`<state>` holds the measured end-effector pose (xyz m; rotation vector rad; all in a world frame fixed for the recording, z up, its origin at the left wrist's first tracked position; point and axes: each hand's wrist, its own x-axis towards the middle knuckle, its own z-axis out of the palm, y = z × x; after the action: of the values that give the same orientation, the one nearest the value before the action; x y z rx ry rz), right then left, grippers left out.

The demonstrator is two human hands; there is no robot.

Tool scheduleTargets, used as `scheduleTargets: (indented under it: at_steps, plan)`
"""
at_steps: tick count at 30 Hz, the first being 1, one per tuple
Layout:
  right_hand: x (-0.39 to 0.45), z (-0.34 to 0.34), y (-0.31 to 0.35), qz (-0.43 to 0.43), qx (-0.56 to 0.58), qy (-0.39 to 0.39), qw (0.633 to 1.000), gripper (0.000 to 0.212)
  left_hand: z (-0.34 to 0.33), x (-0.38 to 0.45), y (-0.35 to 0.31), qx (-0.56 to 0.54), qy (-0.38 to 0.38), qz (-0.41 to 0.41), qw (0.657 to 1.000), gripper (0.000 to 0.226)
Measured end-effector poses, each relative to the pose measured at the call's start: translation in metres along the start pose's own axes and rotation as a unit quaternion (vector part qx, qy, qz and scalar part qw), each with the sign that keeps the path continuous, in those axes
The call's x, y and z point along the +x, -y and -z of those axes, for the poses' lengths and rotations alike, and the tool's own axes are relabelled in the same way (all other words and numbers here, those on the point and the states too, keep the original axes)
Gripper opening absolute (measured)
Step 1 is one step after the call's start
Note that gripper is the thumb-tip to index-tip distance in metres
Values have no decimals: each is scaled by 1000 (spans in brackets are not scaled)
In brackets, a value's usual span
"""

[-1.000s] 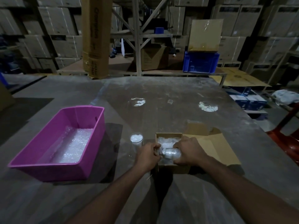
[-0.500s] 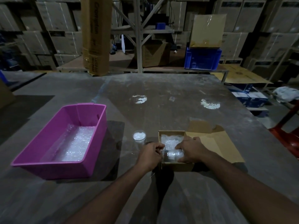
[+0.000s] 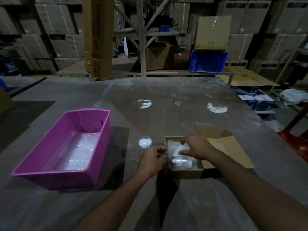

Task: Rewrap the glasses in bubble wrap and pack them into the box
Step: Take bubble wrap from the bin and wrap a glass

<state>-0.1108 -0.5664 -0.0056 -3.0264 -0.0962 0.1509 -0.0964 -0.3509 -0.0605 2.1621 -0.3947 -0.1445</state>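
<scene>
Matt brown cardboard box (image 3: pixel 186 173); glossy bubble wrap (image 3: pixel 177 147); clear glass (image 3: pixel 145 142); smooth magenta plastic tub (image 3: pixel 50 178); scuffed, dusty grey worktop (image 3: pixel 175 97).

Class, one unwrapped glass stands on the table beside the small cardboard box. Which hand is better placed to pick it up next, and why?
Left. The left hand is nearer the bare glass. The right hand is over the box, touching the bubble wrap.

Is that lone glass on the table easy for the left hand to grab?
Probably yes. The glass stands in the open just beyond the left hand, left of the cardboard box, with nothing between them.
</scene>
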Motion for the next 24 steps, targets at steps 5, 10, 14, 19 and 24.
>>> scheduleTargets:
  at_steps: [5,10,14,19,24]
  plan:
    - [25,9,45,16,58,-86,994,43,19,-12,2,41,-15,13,999,29]
    - [53,-6,89,46,134,-50,989,63,41,-20,14,16,-27,44,999,32]
    - [71,-22,111,78,154,-9,985,85,56,-24,28,-5,-50,52,997,30]
    - [82,-46,122,72,173,2,982,83,70,-29,34,-22,-73,60,995,29]
    - [72,-39,119,65,246,-50,966,82,77,-27,35,-39,-111,68,991,32]
